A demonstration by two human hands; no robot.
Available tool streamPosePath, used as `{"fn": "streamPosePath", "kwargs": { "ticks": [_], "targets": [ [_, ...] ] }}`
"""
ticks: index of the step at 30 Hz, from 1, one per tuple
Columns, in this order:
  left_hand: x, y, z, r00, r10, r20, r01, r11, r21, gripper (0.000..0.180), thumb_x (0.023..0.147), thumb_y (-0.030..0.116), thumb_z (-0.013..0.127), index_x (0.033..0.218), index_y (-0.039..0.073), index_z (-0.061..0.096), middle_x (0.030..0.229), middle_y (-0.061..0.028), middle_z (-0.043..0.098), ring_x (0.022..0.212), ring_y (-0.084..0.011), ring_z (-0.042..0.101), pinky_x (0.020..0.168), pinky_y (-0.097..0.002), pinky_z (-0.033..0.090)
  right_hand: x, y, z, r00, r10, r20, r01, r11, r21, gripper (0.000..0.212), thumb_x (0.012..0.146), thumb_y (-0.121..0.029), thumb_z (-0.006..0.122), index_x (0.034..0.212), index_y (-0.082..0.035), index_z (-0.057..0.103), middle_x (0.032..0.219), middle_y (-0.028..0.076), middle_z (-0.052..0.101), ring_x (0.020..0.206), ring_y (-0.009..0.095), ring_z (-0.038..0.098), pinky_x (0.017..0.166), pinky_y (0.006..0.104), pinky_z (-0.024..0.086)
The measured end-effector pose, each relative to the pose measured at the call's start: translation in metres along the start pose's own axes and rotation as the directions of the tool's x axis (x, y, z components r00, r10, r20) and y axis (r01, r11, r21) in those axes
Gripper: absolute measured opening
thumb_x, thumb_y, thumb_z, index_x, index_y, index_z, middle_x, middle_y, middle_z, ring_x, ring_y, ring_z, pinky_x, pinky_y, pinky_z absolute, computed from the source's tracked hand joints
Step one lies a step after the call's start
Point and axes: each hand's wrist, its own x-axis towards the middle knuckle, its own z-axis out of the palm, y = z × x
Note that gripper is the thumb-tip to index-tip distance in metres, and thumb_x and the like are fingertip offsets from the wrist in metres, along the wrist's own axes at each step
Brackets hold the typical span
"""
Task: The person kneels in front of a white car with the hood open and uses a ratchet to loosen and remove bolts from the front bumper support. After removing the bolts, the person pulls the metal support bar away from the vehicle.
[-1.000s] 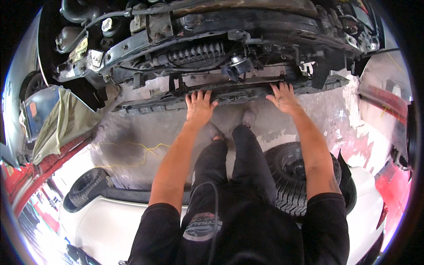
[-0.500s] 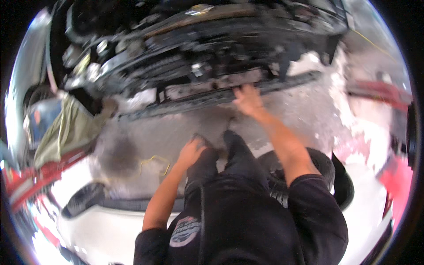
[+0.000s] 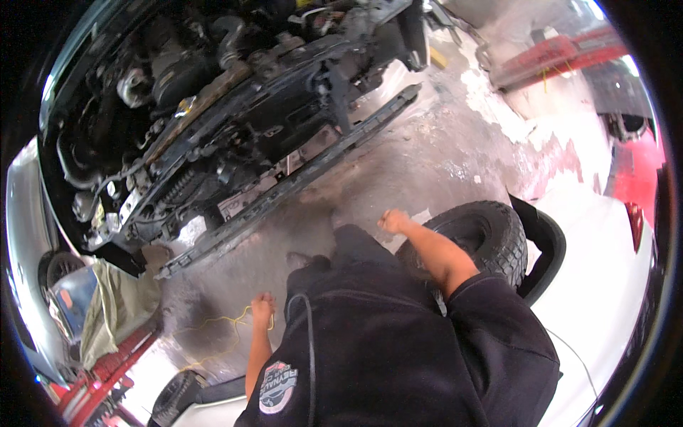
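Note:
My right hand [image 3: 393, 220] hangs over the floor beside a knobby tyre [image 3: 486, 238], its fingers curled in with nothing visible in them. To the left, my left hand [image 3: 262, 307] is held low at my side. Its fingers are loosely curled, and a yellow cord [image 3: 228, 324] on the floor shows behind it. Ahead stands the front end of a vehicle with its engine bay [image 3: 213, 92] exposed. A long dark bar [image 3: 299, 181] runs along its lower front. Neither hand touches the vehicle or the bar.
A red lift arm [image 3: 548, 60] lies at the far right, and another red arm [image 3: 117, 363] at the lower left. A green cloth [image 3: 117, 309] drapes near the left one. White body panels [image 3: 569, 306] with black trim are behind me on the right.
My right hand has come back from the bar toward my body. My left hand has left my knee and dropped to my side. The view has turned to the right.

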Motion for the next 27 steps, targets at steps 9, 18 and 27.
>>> {"fn": "streamPosePath", "kwargs": {
  "ticks": [9,18,27],
  "targets": [
    [0.008,0.144,0.061,0.921,0.322,0.219,-0.322,0.946,-0.037,0.038,0.102,0.029,0.058,0.123,-0.002,0.064,0.102,-0.0129,0.072,0.084,-0.0184,0.068,0.071,-0.0304,0.052,0.016,0.011,-0.041,0.917,0.098,-0.386,0.003,0.967,0.253,0.046,0.101,-0.041,0.048,0.109,-0.002,0.071,0.116,0.025,0.066,0.109,0.044,0.062,0.098,0.0484,0.050],
    [0.060,0.033,-0.011,0.967,0.182,0.177,-0.218,0.952,0.213,0.030,0.099,0.023,0.060,0.112,-0.003,0.068,0.093,-0.0130,0.073,0.082,-0.0189,0.069,0.065,-0.0322,0.052,-0.053,-0.090,0.042,0.983,0.048,-0.178,0.017,0.938,0.346,0.046,0.101,-0.041,0.048,0.121,-0.005,0.069,0.123,0.025,0.064,0.115,0.043,0.059,0.101,0.0478,0.047],
    [-0.010,-0.087,-0.028,0.935,0.142,0.325,-0.289,0.835,0.468,0.026,0.089,0.019,0.064,0.098,-0.004,0.072,0.087,-0.0165,0.073,0.077,-0.0245,0.070,0.065,-0.0372,0.053,-0.104,-0.064,0.045,0.967,0.163,-0.194,-0.102,0.951,0.291,0.048,0.099,-0.042,0.054,0.128,-0.005,0.066,0.129,0.023,0.064,0.121,0.041,0.059,0.104,0.0460,0.046]
  ]
}}
